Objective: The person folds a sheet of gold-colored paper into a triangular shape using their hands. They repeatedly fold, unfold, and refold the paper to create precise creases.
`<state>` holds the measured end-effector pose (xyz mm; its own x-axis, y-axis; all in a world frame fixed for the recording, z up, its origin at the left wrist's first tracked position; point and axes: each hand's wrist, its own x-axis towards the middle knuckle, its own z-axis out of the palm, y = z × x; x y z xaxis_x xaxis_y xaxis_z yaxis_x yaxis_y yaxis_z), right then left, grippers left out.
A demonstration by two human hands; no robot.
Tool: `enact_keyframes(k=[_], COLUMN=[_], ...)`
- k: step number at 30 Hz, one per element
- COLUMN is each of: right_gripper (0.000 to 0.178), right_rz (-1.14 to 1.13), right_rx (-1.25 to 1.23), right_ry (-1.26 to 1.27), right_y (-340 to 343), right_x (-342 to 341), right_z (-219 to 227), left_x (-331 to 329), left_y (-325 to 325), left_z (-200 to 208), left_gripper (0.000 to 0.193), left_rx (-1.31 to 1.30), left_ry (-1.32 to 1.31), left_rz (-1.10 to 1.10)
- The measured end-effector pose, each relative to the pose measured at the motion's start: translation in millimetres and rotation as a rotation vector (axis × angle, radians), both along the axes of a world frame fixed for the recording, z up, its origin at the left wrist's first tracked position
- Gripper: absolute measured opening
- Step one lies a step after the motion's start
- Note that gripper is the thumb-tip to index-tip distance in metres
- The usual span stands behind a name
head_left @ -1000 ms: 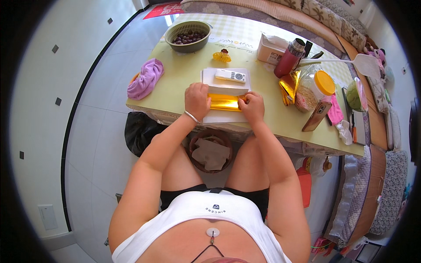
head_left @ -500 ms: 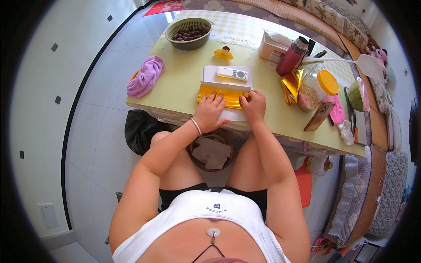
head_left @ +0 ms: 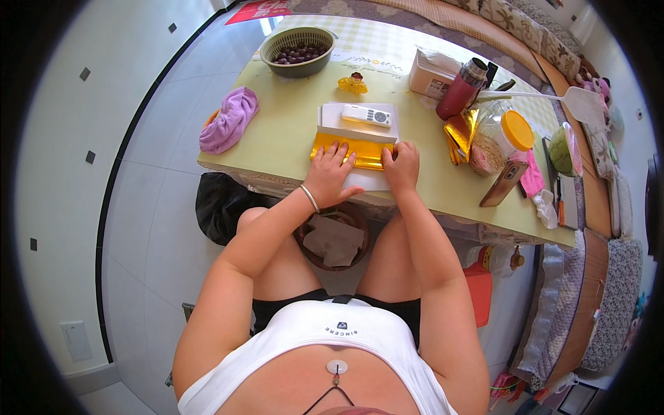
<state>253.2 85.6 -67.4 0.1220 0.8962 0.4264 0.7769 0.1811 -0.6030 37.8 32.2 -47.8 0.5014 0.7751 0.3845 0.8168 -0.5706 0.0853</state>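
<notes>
A folded strip of shiny gold foil paper (head_left: pixel 368 153) lies across a white sheet (head_left: pixel 368 182) near the table's front edge. My left hand (head_left: pixel 328 178) is spread flat over the strip's left part, thumb stretched to the right. At the strip's right end, the fingers and thumb of my right hand (head_left: pixel 402 168) are closed on its edge; the fingertips are partly hidden. Just beyond the foil is a white pad or shallow box (head_left: pixel 328 124), with a white remote control (head_left: pixel 366 115) lying on top.
Far left stand a basket of dark round fruit (head_left: pixel 297 66) and a purple cloth (head_left: pixel 232 121). A yellow hair claw (head_left: pixel 353 84) sits behind the remote. To the right are a red thermos (head_left: pixel 460 93), more gold foil (head_left: pixel 458 135), a yellow-lidded jar (head_left: pixel 487 155) and a propped phone (head_left: pixel 503 185).
My right fingers have shifted slightly right along the foil's end and drawn together. My left hand stays almost in place, pressing the strip.
</notes>
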Motion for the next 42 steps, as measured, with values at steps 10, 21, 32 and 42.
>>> enact_keyframes(k=[10, 21, 32, 42], right_gripper=[0.019, 0.017, 0.060, 0.096], right_rz=[-0.023, -0.024, 0.430, 0.309], right_rx=[0.022, 0.025, 0.285, -0.135], right_ry=[-0.004, 0.013, -0.434, -0.537], right_y=[0, 2, -39, -66], right_x=[1, 4, -28, -25], right_z=[-2, -8, 16, -2], left_x=[-1, 0, -2, 0], left_y=[3, 4, 4, 0], left_z=[4, 0, 10, 3], left_gripper=[0.083, 0.079, 0.087, 0.097], left_rx=[-0.021, -0.062, -0.253, -0.260], left_ry=[0.022, 0.061, 0.205, 0.103], left_rz=[-0.002, 0.000, 0.012, 0.040])
